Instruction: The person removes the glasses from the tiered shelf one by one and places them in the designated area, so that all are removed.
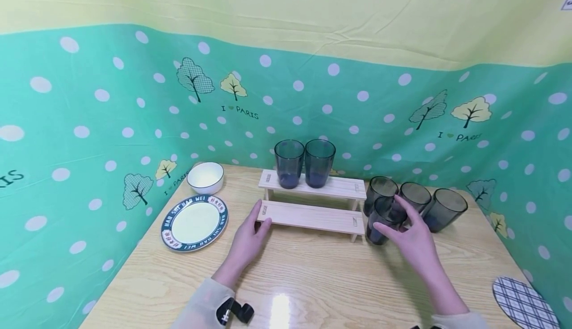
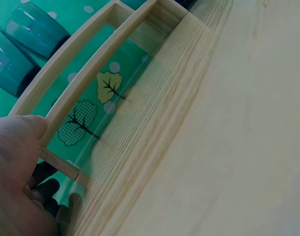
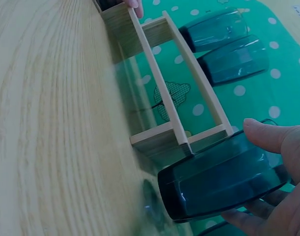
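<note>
My right hand [image 1: 415, 242] grips a dark tinted drinking glass [image 1: 377, 230] near its rim, thumb on one side and fingers on the other. That glass is beside the right end of a two-step wooden rack; whether its base touches the table I cannot tell. My left hand [image 1: 248, 239] holds the left end of the rack's lower step [image 1: 313, 216], thumb at the front edge, with some fingers hidden behind it. Two more tinted glasses [image 1: 289, 164] stand side by side on the upper step [image 1: 341, 186]. In the right wrist view the gripped glass [image 3: 218, 182] appears close to the rack.
Three more tinted glasses [image 1: 444, 209] stand right of the rack, behind the gripped one. A white bowl [image 1: 205, 179] and a blue-rimmed plate [image 1: 194, 223] sit at the left. A checked round mat [image 1: 525, 303] lies at the right edge. A polka-dot cloth [image 1: 371, 120] hangs behind.
</note>
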Tool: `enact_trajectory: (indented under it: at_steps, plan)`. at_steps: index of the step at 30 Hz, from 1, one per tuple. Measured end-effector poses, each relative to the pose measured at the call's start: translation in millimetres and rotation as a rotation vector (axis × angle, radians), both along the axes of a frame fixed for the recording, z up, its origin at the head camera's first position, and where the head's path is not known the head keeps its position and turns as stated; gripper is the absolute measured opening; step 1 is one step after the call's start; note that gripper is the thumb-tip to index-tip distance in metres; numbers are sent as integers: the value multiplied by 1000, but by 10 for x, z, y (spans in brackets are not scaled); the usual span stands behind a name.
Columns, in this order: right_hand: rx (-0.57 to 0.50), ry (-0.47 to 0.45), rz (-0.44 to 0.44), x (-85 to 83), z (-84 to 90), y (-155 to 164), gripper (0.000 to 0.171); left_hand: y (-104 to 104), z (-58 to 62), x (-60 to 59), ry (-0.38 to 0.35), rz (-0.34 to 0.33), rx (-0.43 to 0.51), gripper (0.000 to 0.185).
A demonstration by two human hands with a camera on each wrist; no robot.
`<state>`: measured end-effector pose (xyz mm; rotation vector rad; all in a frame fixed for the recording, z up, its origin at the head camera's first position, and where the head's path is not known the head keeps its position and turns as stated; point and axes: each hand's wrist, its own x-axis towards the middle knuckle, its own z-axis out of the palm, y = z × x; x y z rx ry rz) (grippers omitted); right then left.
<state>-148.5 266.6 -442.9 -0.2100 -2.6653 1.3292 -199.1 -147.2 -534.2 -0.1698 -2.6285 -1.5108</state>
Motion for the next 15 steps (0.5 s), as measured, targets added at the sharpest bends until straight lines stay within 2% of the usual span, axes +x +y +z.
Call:
enact_trajectory:
  at_steps: [10, 15]
  plan:
    - [-47, -29, 1, -41, -106, 36, 112, 1, -10, -1, 0, 3, -4, 74]
    - [-40, -12, 4, -48, -133, 46, 111, 0, -6, -2, -2, 3, -5, 73]
